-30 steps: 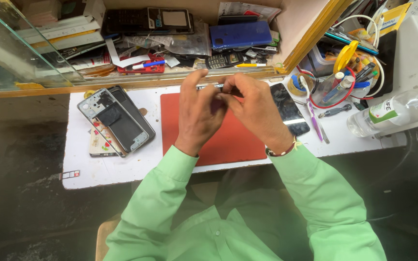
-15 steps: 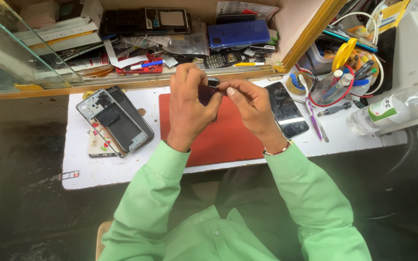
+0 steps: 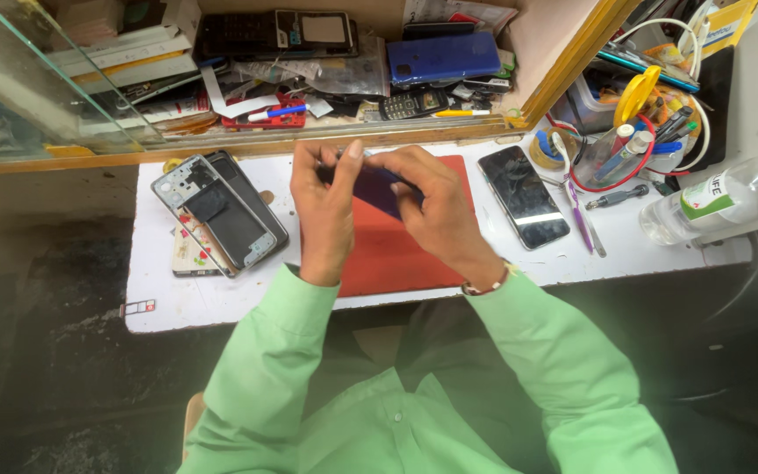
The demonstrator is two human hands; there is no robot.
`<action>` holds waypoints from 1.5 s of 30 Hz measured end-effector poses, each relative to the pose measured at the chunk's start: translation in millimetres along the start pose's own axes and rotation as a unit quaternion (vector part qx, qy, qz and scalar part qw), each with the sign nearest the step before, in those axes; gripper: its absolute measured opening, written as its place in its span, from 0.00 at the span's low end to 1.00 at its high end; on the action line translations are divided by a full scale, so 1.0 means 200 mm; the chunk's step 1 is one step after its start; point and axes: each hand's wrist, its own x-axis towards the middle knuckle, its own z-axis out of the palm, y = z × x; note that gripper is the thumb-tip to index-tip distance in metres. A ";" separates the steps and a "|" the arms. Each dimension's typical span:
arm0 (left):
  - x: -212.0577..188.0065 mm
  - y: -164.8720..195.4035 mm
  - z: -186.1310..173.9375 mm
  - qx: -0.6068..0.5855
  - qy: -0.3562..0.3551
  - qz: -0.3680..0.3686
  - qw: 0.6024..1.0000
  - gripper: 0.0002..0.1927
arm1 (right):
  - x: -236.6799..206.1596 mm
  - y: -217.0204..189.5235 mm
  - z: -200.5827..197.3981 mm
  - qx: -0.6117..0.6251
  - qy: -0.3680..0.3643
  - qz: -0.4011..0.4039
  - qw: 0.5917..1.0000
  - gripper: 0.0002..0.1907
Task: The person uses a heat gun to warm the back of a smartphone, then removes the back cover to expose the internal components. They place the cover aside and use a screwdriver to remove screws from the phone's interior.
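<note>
My left hand [image 3: 326, 206] and my right hand [image 3: 432, 211] are together above a red mat [image 3: 396, 259] on a white worktop [image 3: 177, 298]. Between them they hold a dark blue, flat phone part [image 3: 381, 189], tilted, with the fingertips of both hands pinching its upper edge. A small metal piece shows at the top of my fingers, too small to tell what it is. A bracelet sits on my right wrist, and both arms wear light green sleeves.
An opened phone frame [image 3: 221, 211] lies left of the mat on other phone parts. A black phone [image 3: 524, 195] lies to the right, beside tweezers, tape and a plastic bottle [image 3: 717, 202]. A cluttered shelf [image 3: 353, 79] behind holds phones and a blue cover [image 3: 445, 57].
Both hands have stayed over the red mat and shifted slightly. The dark blue part now shows more plainly between them, tilted toward my right hand.
</note>
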 end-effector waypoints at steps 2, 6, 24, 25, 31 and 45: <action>-0.06 -0.09 -0.03 -0.112 0.017 -0.054 0.992 0.12 | 0.00 -0.01 -0.02 -0.039 -0.045 0.015 0.998 0.25; -0.17 -0.20 -0.09 -0.082 0.044 -0.064 0.994 0.06 | -0.04 0.02 0.02 -0.079 -0.087 -0.010 0.993 0.24; -0.25 -0.09 -0.10 0.420 -0.060 0.053 0.904 0.29 | -0.11 0.09 -0.15 -0.173 -0.118 0.087 0.974 0.22; -0.24 -0.09 -0.10 0.416 -0.072 0.094 0.902 0.28 | -0.13 0.10 -0.17 -0.157 -0.123 0.116 0.973 0.20; -0.23 -0.10 -0.07 0.398 -0.092 0.158 0.899 0.31 | -0.21 0.13 -0.15 -0.125 -0.085 0.153 0.977 0.13; -0.25 -0.14 -0.08 0.377 -0.113 0.104 0.913 0.25 | -0.18 0.11 -0.16 -0.108 -0.110 0.178 0.972 0.11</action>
